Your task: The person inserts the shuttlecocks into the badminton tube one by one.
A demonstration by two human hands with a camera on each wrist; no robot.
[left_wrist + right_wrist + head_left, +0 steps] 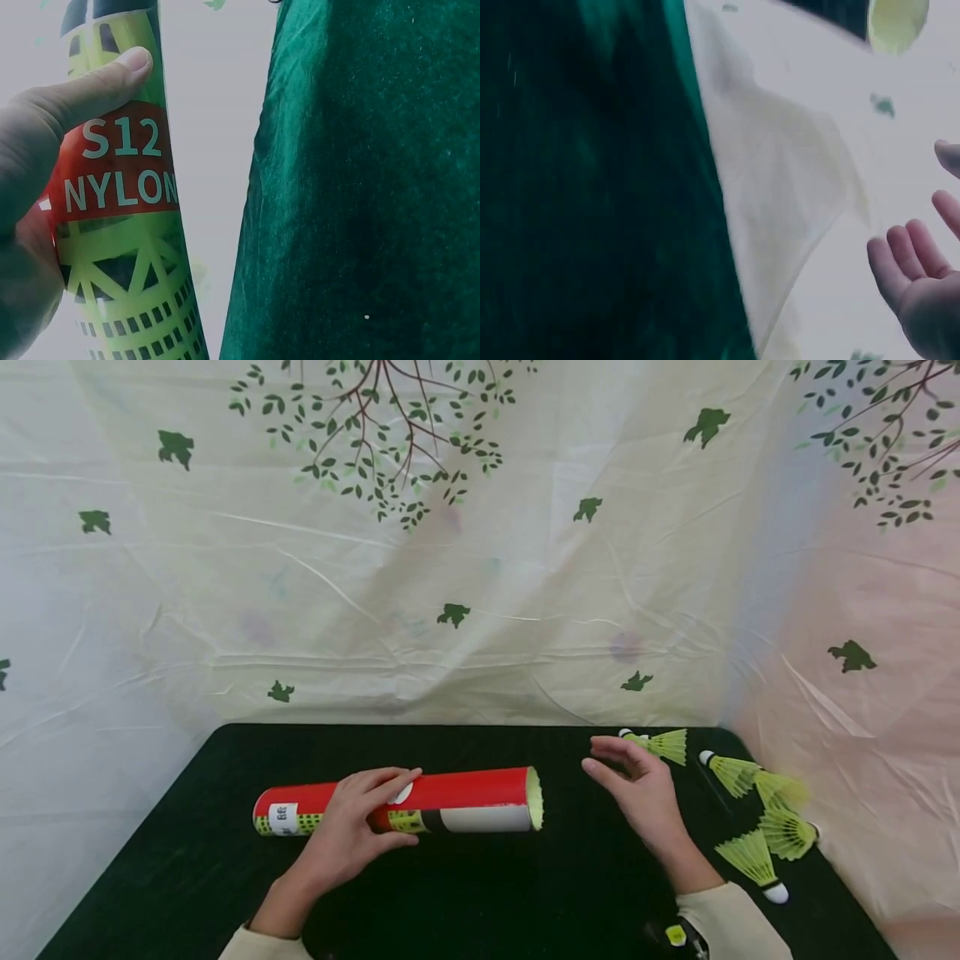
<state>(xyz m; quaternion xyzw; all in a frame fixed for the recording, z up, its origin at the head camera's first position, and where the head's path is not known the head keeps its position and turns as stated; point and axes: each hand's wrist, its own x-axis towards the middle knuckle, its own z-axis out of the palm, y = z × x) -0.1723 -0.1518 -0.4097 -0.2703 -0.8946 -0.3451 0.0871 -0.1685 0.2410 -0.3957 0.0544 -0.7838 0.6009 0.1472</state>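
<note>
A red shuttlecock tube (472,789) lies sideways across the dark green table, its lime-coloured end toward the right. My left hand (348,827) grips it around the middle, fingers over the top and thumb on the near side. In the left wrist view, "S12 NYLON" is printed on the tube (124,165) beside the thumb. To the right of the tube and apart from it, my right hand (645,797) is held with relaxed fingers and nothing in it. Just behind that hand is a yellow shuttlecock (667,745), partly hidden by it.
Several more yellow shuttlecocks lie along the table's right side, among them one (750,860) with its white cork toward me. A small dark object with a yellow patch (676,935) shows by the right sleeve. Behind the table (187,877) hangs a pale leaf-patterned cloth (525,593).
</note>
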